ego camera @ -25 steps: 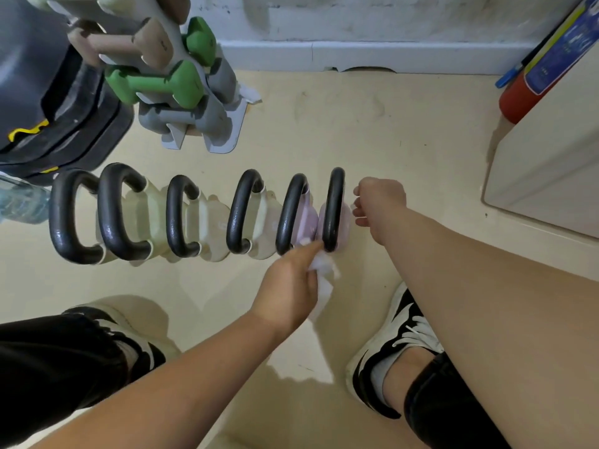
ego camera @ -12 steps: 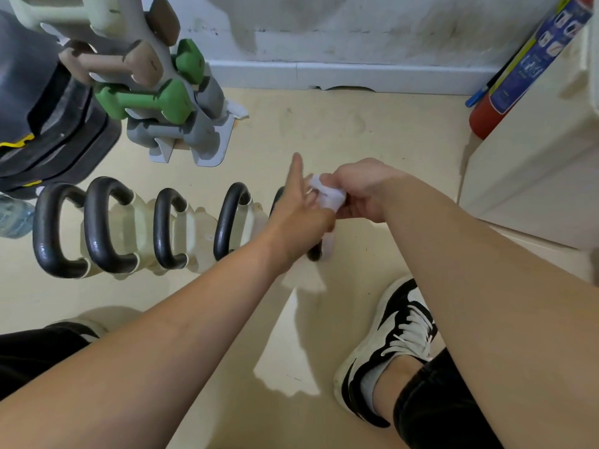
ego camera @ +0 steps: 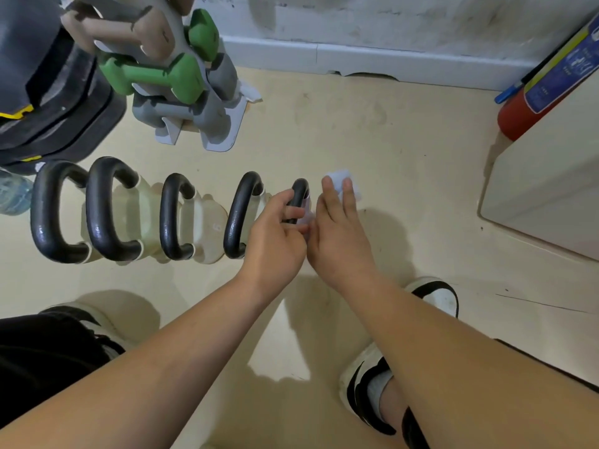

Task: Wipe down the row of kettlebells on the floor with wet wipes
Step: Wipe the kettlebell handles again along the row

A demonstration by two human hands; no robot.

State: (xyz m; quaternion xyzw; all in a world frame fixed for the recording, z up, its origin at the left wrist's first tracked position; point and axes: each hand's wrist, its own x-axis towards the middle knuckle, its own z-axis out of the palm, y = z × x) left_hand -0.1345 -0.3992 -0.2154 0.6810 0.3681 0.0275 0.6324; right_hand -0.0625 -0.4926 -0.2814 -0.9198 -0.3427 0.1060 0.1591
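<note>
Location: beige floor (ego camera: 405,140) in front of a white skirting board (ego camera: 356,58).

Task items: the kettlebells (ego camera: 176,215) stand in a row on the floor, running left to right. They have black handles over pale bodies, and five handles are visible. The fifth kettlebell (ego camera: 299,194) is at the right end of the visible row, with a pale purple body showing just below its handle. Anything further right in the row is hidden behind the hands.

Left hand (ego camera: 275,236): narrow. Its fingers are curled round the handle of the fifth kettlebell and grip it from the near side.

Right hand (ego camera: 337,231): wide. It lies just beside the left hand, and the two touch near the thumbs. Its fingers (ego camera: 348,192) are straight and rest flat on the wet wipe (ego camera: 338,175). The thumb is out of sight, so I cannot tell whether it pinches the wipe.

Wet wipe: white, and it shows past the right fingertips, just right of the fifth handle. I cannot tell what it lies against beneath the hand.

Surroundings:
- A grey dumbbell rack (ego camera: 220,131) stands behind the row and holds a green dumbbell (ego camera: 152,76).
- Dark stacked equipment (ego camera: 48,118) is at far left, with a clear water bottle (ego camera: 13,196) below it.
- A red fire extinguisher (ego camera: 518,118) leans beside a white cabinet (ego camera: 551,196) at right.
- The person's black and white shoes (ego camera: 434,296) are planted on the floor below the forearms.
</note>
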